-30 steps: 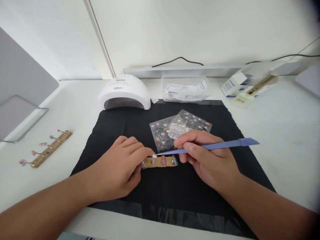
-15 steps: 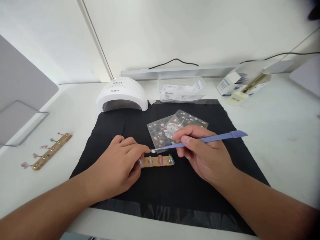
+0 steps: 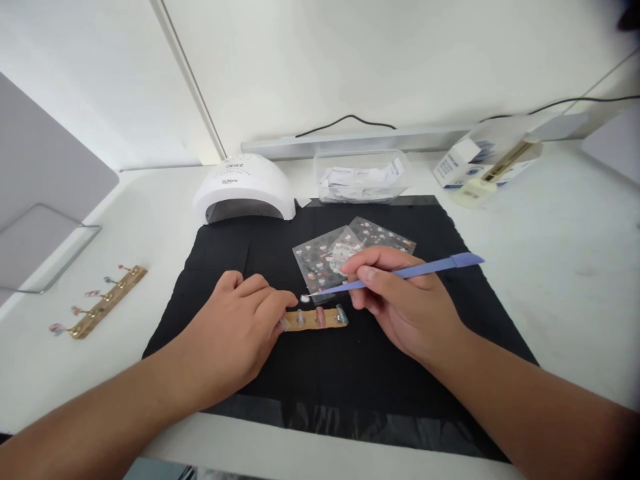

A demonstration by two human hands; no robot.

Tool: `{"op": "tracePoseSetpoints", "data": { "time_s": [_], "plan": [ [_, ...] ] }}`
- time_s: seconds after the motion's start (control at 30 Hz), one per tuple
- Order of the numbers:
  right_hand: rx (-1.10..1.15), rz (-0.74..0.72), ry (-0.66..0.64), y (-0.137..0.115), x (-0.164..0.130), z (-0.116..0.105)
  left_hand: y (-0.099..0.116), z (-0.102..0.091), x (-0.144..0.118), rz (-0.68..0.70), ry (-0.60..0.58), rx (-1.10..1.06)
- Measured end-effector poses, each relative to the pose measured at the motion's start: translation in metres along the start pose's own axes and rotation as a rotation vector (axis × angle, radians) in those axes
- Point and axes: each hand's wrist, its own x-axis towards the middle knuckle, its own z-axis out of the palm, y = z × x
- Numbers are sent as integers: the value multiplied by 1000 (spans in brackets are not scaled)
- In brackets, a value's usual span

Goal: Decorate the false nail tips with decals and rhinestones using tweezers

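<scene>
My left hand [image 3: 245, 337] is closed at the left end of a small wooden nail stand [image 3: 309, 323], which holds several press-on nails in clear, pink and teal. Its fingers hide that end of the stand. Between the thumb and fingers of my right hand [image 3: 410, 303] is a slim purple sticker tool [image 3: 425, 269], its fine pale tip pointing left. That tip meets a small white sticker [image 3: 305, 299], just above the stand and close to my left index finger. Behind my right fingers, two clear sticker sheets [image 3: 315, 257] overlap, with a clear, crinkled piece [image 3: 343, 252] on top.
A black mat [image 3: 220, 250] covers the middle of the white table. At its back are a white nail lamp [image 3: 245, 183] and a clear box [image 3: 363, 177] of packets. A carton [image 3: 457, 163] and a yellowish bottle [image 3: 477, 191] stand at right. Another nail stand [image 3: 110, 301] lies left.
My right hand and the purple tool have shifted slightly left, with the tip still at the white sticker. My left hand keeps its place at the stand. The view has moved a little.
</scene>
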Motion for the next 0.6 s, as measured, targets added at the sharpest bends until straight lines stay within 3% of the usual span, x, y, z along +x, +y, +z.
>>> {"op": "tracePoseSetpoints", "data": {
  "time_s": [0.6],
  "plan": [
    [-3, 36, -24, 1, -1, 0, 6, 4, -1, -49, 12, 64]
  ]
}}
